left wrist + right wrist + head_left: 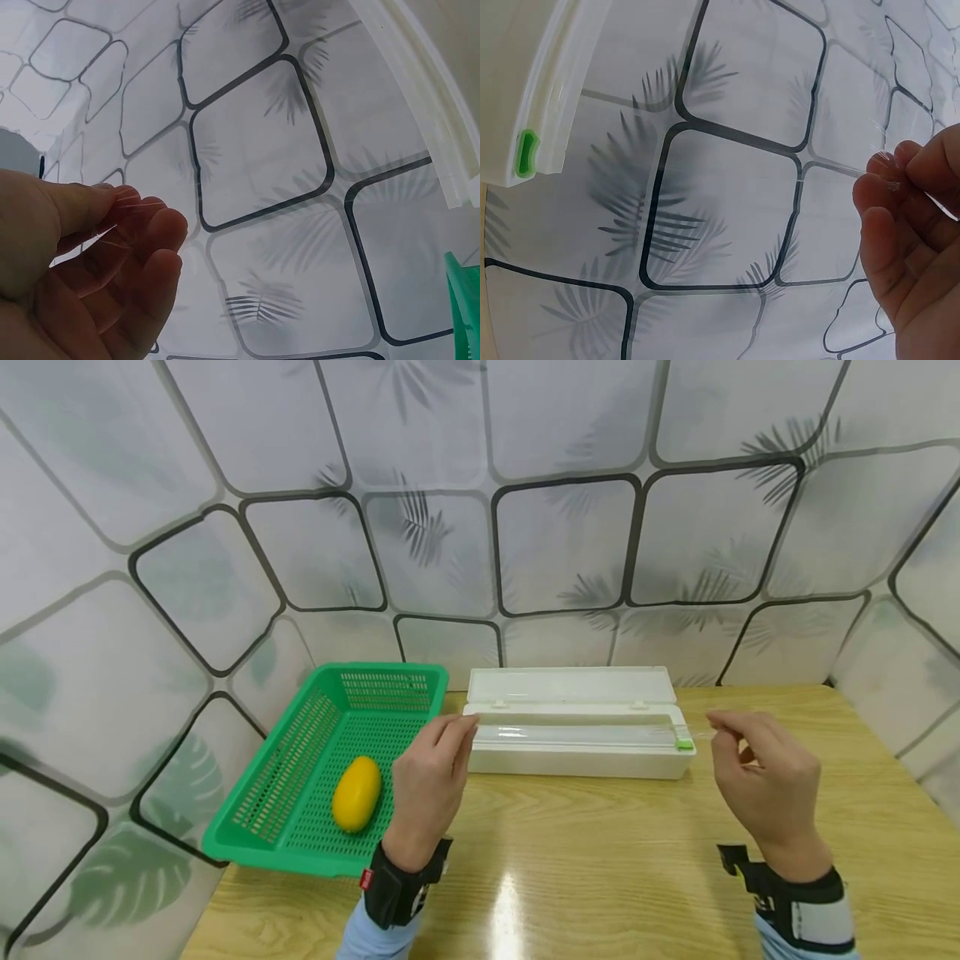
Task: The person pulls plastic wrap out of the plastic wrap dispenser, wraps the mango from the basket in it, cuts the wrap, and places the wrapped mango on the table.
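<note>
Patterned wallpaper (562, 410) fills the upper frame, above a wooden table (600, 860). At centre left sits a green basket (285, 858); at centre, a white box (577, 764) stands open. The left hand (431, 777), near centre, and the right hand (772, 781), at right, each pinch clear film (885, 181). A yellow fruit (356, 793) lies in the basket; a green tab (684, 744) shows at the box's right end.

Head view high, forward-down; wrist views close past left hand (94, 277), right hand (919, 240) toward shared backdrop (562, 543).
</note>
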A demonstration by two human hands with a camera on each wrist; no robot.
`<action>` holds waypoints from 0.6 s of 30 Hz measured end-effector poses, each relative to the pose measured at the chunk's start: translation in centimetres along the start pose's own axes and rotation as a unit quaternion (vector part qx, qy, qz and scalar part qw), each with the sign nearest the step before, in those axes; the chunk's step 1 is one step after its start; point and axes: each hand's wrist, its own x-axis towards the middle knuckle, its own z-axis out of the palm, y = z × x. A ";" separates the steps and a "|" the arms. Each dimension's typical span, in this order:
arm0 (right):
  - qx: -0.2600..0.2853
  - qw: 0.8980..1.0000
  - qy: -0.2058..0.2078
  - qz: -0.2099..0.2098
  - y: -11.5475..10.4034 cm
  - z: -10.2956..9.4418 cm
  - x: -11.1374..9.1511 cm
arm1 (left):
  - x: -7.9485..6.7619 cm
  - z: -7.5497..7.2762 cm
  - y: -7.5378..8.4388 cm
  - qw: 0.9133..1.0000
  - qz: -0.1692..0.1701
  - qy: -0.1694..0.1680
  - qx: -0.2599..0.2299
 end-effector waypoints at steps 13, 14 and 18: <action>0.006 1.000 0.004 0.007 0.2 -0.1 -0.1 | 0.1 -0.6 0.3 1.000 -0.002 -0.008 0.004; 0.005 1.000 0.004 0.007 0.2 -0.1 -0.2 | 0.2 -0.7 0.3 1.000 -0.004 -0.009 0.003; 0.005 1.000 0.006 0.011 0.3 -0.1 -0.2 | 0.3 -1.0 0.4 1.000 -0.009 -0.012 0.002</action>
